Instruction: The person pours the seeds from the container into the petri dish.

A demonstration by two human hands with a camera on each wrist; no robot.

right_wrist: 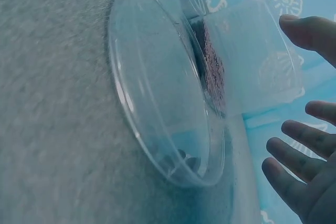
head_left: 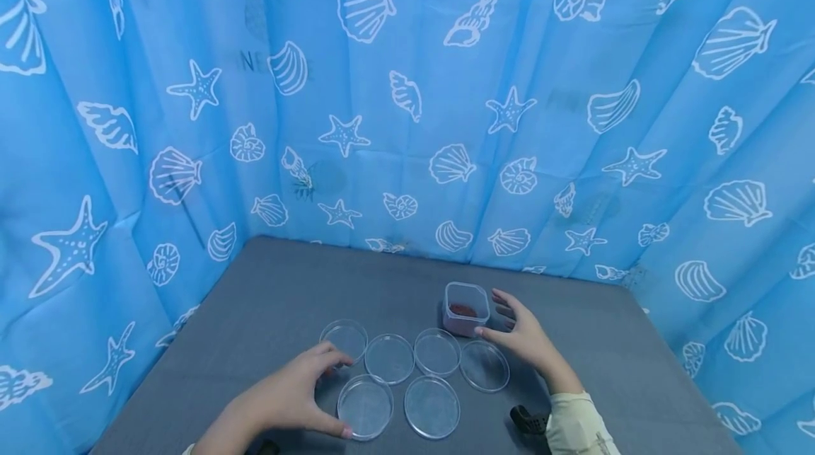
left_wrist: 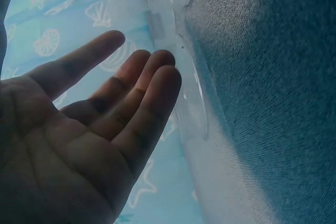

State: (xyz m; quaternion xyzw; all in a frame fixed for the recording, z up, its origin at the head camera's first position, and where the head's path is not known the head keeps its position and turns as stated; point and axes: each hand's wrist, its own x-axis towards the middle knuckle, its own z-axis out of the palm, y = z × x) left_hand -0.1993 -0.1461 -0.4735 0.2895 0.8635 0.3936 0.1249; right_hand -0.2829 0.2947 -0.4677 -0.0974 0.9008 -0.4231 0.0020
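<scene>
Several clear round dishes lie in two rows on the grey table (head_left: 255, 313). My left hand (head_left: 331, 395) hovers open beside the front-left dish (head_left: 365, 406), thumb and forefinger spread around its left rim without gripping. In the left wrist view the palm is flat, fingers (left_wrist: 142, 93) straight, close to a dish edge (left_wrist: 195, 108). My right hand (head_left: 499, 317) is open next to a small clear container (head_left: 466, 308) holding reddish-brown grains, just behind the rightmost dish (head_left: 484, 365). The right wrist view shows that dish (right_wrist: 157, 103), the container (right_wrist: 247, 72) and spread fingers (right_wrist: 289, 140) apart from it.
A blue curtain (head_left: 407, 122) printed with white shells and starfish closes in the table at the back and on both sides. A black wrist-camera mount (head_left: 528, 419) sits at my right wrist. Bare grey surface lies behind the dishes and to the left.
</scene>
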